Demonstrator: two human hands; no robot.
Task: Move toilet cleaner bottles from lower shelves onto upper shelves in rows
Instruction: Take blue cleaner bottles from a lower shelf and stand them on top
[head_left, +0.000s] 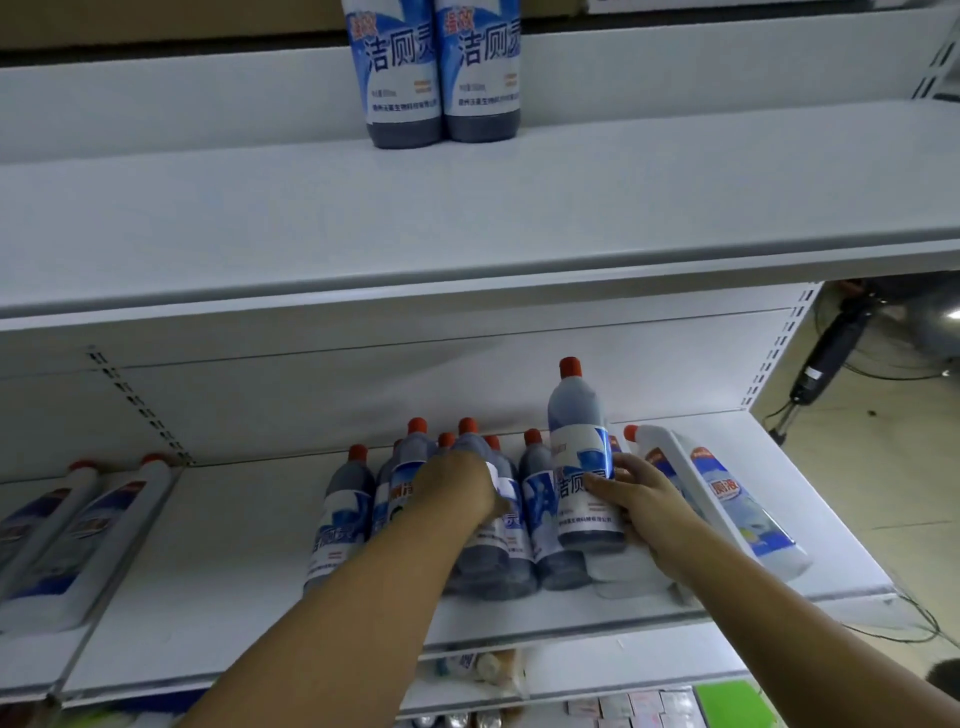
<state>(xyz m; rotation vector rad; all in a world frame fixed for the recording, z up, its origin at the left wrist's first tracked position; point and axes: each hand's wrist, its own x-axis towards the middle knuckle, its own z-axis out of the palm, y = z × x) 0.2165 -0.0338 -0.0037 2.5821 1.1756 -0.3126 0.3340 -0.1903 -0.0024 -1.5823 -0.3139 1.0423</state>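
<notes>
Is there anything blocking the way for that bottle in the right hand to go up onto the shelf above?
Nothing visible does. The right hand holds a dark bottle lifted above the cluster. The upper shelf is bare apart from two bottles standing at the back. Only the shelf's front edge must be cleared on the way up.

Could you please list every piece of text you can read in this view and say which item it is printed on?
"洁厕灵": large characters on both upright bottles on the upper shelf.
"洁厕灵": partly covered, on the bottle in the right hand.
"厕液": partial, on the tilted white bottle.
Orange badge and small print on the upper bottles: too blurred to read.
Labels on the lower-shelf cluster and the far-left bottles: blurred or hidden.
</notes>
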